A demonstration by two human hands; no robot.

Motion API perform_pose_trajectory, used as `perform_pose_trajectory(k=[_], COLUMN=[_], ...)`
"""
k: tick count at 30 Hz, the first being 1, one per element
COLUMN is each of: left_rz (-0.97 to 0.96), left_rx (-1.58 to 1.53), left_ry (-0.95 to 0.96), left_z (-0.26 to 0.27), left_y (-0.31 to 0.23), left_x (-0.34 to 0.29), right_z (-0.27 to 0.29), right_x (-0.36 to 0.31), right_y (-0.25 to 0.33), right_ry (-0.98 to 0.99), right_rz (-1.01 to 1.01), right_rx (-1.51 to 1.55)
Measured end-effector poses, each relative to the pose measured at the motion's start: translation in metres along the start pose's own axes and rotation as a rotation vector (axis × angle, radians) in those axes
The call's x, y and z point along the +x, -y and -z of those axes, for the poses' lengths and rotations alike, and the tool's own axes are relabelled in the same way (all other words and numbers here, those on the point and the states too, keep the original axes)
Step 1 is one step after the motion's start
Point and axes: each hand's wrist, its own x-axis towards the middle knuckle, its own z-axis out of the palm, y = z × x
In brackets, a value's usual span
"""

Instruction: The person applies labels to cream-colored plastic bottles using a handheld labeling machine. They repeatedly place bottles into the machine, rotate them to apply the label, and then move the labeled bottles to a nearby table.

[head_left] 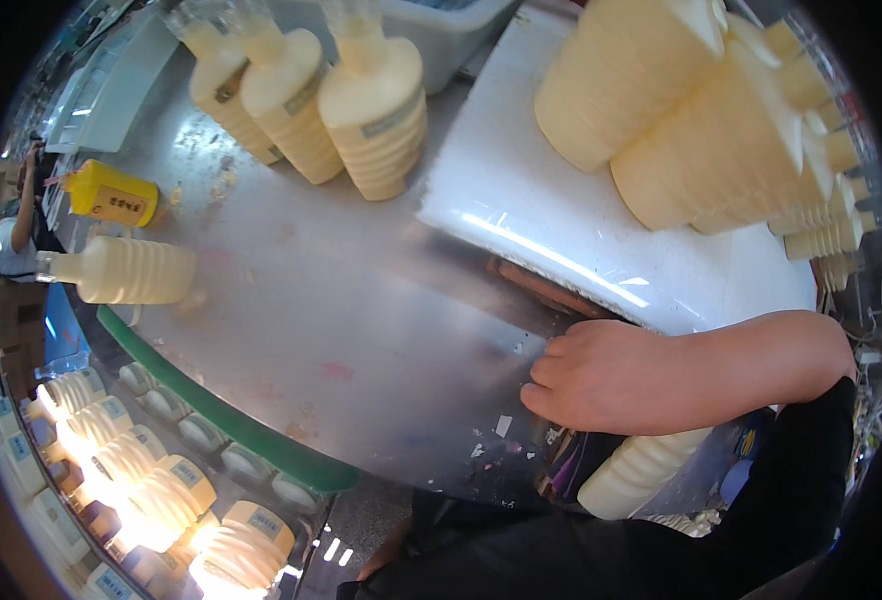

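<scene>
The right hand [601,375] is being rested at the near edge of the metal table [361,330], fingers curled in, knuckles toward the table's middle. Whether anything is being gripped inside the curl can't be told; nothing is being seen between the fingers. Just below the hand and wrist, a cream ribbed cartridge [641,470] is being held or propped lying on its side, partly hidden by the forearm; contact w/ the hand can't be confirmed. The left hand [386,560] is only partly being shown at the bottom edge, low and below the table; its state can't be told.

Behind the right hand, a white board [561,200] is being laid over the table's right part, w/ a stack of cream ribbed cartridges [701,130] lying on it at upper right. At the table's far side, three upright cartridges [311,100] are being kept close together, nozzles up. At left, one cartridge [126,270] is lying on its side near the green rim [211,410], and a yellow container [111,193] is sitting just beyond it. Below the table at lower left, rows of more cartridges [151,480] are being stored in a crate, well apart from both hands.
</scene>
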Motion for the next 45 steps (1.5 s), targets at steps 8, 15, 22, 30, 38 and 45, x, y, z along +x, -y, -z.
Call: perform_pose_trajectory(k=[8,15,22,30,38,45], left_rz=[-0.007,-0.081,-0.738,-0.738,-0.670,-0.600], left_rx=[-0.439,0.053,-0.335,-0.255,-0.221,-0.556], left_ry=[-0.018,-0.151,-1.375,-1.526,-1.213,-1.575], left_z=[0.039,0.238,0.471,0.671,0.687,0.601], left_y=[-0.002,-0.127,-0.287,-0.370,-0.370,-0.323], left_x=[-0.103,-0.306,-0.301,-0.228,-0.215,-0.241], right_z=[0.053,0.110,0.118,0.116,0.160,0.125], right_x=[-0.007,0.059,0.157,0.185,0.216,0.220], right_y=[0.020,-0.001,-0.084,-0.059,-0.055,-0.096], right_ry=[-0.363,-1.211,-1.287,-1.563,-1.234,-1.307], right_rz=[-0.116,-0.398,-0.547,-0.521,-0.798,-0.694], right_rx=[0.100,0.245,0.488,0.265,0.660,0.308])
